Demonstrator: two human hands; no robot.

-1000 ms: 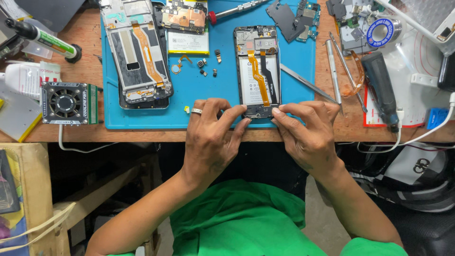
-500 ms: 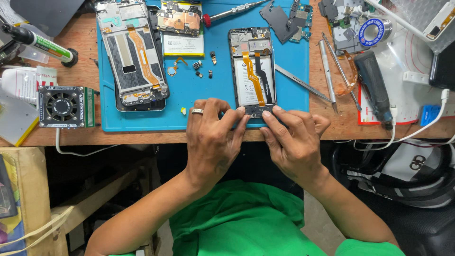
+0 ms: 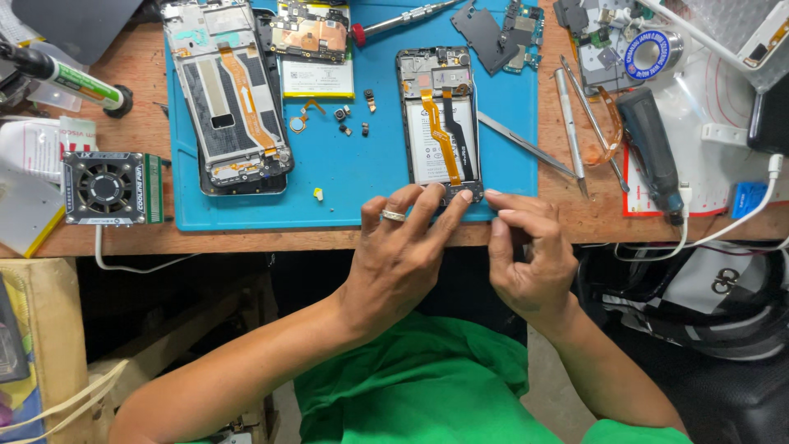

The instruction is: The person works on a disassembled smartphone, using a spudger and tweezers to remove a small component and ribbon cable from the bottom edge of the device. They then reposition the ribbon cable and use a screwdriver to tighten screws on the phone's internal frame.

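An opened phone (image 3: 440, 123) with orange flex cables and a white battery lies on the blue mat (image 3: 362, 189) near the table's front edge. My left hand (image 3: 403, 255), a ring on one finger, rests its fingertips on the phone's bottom end. My right hand (image 3: 530, 255) is just right of that end, thumb and forefinger pinched close together at the phone's lower right corner; whether something tiny is between them is not visible.
A second stripped phone frame (image 3: 234, 107) and a circuit board (image 3: 312, 37) lie on the mat's left, with small loose parts (image 3: 345, 119) between. Tweezers (image 3: 526, 146), metal tools (image 3: 569, 123), a red-handled screwdriver (image 3: 403, 18), a fan unit (image 3: 111, 187) and a dark rotary tool (image 3: 653, 152) surround it.
The view has shifted slightly. My right hand has drawn back a little from the phone's bottom edge and curled its fingers; my left hand stays on the phone's lower end.
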